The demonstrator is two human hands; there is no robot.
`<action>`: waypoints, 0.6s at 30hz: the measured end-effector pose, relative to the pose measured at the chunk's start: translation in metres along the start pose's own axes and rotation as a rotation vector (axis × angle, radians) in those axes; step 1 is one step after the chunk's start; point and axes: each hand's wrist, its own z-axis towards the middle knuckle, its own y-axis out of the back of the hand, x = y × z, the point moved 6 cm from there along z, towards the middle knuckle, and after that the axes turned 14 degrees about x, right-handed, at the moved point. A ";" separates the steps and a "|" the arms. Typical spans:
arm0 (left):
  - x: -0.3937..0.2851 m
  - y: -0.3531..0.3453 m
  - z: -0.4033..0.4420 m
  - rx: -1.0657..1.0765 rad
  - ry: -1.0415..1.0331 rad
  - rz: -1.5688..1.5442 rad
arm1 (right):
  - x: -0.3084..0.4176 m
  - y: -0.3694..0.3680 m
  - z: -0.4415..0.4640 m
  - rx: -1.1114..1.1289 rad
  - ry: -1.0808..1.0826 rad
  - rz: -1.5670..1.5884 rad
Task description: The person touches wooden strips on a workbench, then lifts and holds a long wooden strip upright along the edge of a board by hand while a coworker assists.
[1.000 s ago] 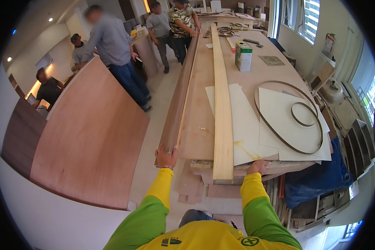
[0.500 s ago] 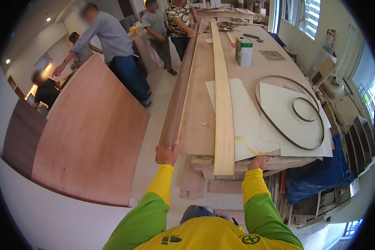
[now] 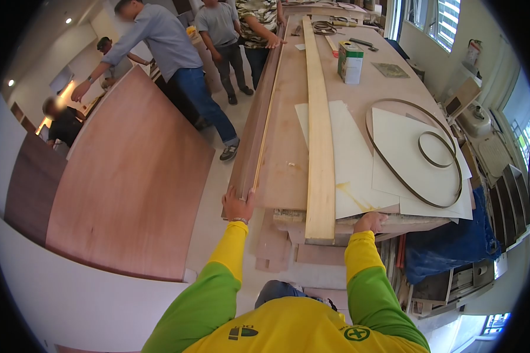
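Observation:
My left hand point(image 3: 239, 206) grips the near end of a long brown wooden panel point(image 3: 247, 159) along the table's left edge, fingers over its top. My right hand point(image 3: 370, 223) rests at the near edge of the worktable point(image 3: 282, 188), its fingers bent against the edge; whether it holds anything there is hidden. Between my hands a long pale wood strip point(image 3: 320, 135) runs away from me and overhangs the near edge. White sheets point(image 3: 353, 159) lie right of it, with a coiled dark edging band point(image 3: 372, 135) on top. A co-worker's hand point(image 3: 275, 41) is at the panel's far end.
A green and white can point(image 3: 350, 63) stands on the table near a flat metal plate point(image 3: 390, 70). Left of the aisle is a large upright reddish panel point(image 3: 129, 188), with people beyond it. A blue tarp point(image 3: 447, 247) and stacked boards are at the right.
The view has shifted slightly, so the table appears higher. The person in the blue-grey shirt has stretched an arm over the reddish panel and stepped a foot into the aisle. My hands keep their places.

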 end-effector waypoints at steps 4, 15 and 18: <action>-0.001 0.001 0.000 0.016 -0.005 0.002 | 0.007 0.005 -0.017 0.013 0.002 0.024; 0.000 0.002 0.000 -0.021 0.019 -0.056 | 0.006 0.004 -0.019 0.101 -0.067 0.029; 0.000 0.003 0.000 -0.017 0.022 -0.057 | 0.005 0.002 -0.014 0.086 -0.044 0.026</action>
